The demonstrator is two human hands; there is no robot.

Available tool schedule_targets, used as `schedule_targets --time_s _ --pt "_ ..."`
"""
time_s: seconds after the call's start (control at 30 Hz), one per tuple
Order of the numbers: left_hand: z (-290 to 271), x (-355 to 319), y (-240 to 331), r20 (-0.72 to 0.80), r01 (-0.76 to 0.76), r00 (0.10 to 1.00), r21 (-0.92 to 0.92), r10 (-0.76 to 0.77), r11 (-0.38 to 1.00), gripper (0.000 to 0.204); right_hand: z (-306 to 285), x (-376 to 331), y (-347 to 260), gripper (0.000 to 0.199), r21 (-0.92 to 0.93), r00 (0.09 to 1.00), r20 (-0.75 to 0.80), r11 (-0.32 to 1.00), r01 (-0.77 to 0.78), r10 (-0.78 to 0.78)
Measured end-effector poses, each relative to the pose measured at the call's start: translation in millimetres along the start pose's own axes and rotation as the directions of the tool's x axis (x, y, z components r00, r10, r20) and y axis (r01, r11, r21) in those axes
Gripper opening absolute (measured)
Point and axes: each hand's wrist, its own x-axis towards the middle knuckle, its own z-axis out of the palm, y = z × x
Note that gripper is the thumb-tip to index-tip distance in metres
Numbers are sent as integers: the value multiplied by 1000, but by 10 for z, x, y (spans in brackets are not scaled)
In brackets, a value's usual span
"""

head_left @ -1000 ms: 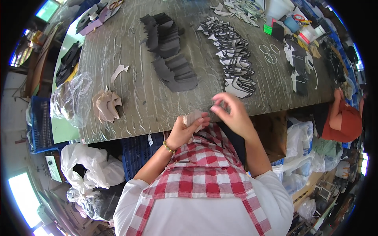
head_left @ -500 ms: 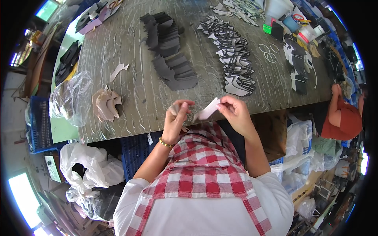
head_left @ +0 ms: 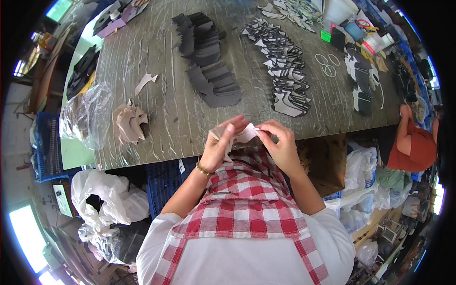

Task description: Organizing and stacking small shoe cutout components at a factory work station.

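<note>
Both hands are close together just above the near edge of the table. My left hand (head_left: 219, 142) grips thin beige cut pieces (head_left: 228, 151), which hang below its thumb; how many is hidden. Between thumb and fingertips, my right hand (head_left: 279, 142) pinches the end of a pale pinkish-white cut piece (head_left: 247, 133). The other end of this piece reaches my left hand's fingers. Farther up the table, two groups of dark grey cut pieces (head_left: 219, 88) lie fanned out. To their right runs a long overlapping row of dark pieces with whitish faces (head_left: 287, 71).
Stacked beige pieces (head_left: 129, 123) and a single pale piece (head_left: 145, 83) lie left on the table (head_left: 166, 128), beside a clear plastic bag (head_left: 88, 116). At right are pale rings (head_left: 327, 70), more dark pieces (head_left: 360, 78) and a co-worker in red (head_left: 414, 149).
My right hand has moved left, bringing the pale piece against my left hand. The fingers of my left hand are now straighter, and beige material shows below its thumb.
</note>
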Motion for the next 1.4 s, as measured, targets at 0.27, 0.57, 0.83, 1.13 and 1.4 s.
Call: schedule_targets --time_s 0.27,0.57,0.83,1.13,1.4 --pt "6 -5 -108 228 168 956 83 -183 982 55 107 1 103 16 -66 967 -11 966 252 -253" --pt "-201 27 -16 -17 76 997 -205 -81 976 49 -102 -25 -12 12 462 973 191 862 -207 131" --pt "-209 77 17 -155 -44 987 -483 -36 874 30 -324 39 -47 12 523 959 -254 852 27 126" --pt "244 -122 -24 -83 -276 915 584 394 764 17 70 -31 -103 10 -215 955 -204 962 170 -215" --pt "242 -172 -106 -129 -109 971 506 200 856 19 139 -200 -43 13 -206 990 -10 970 133 -138"
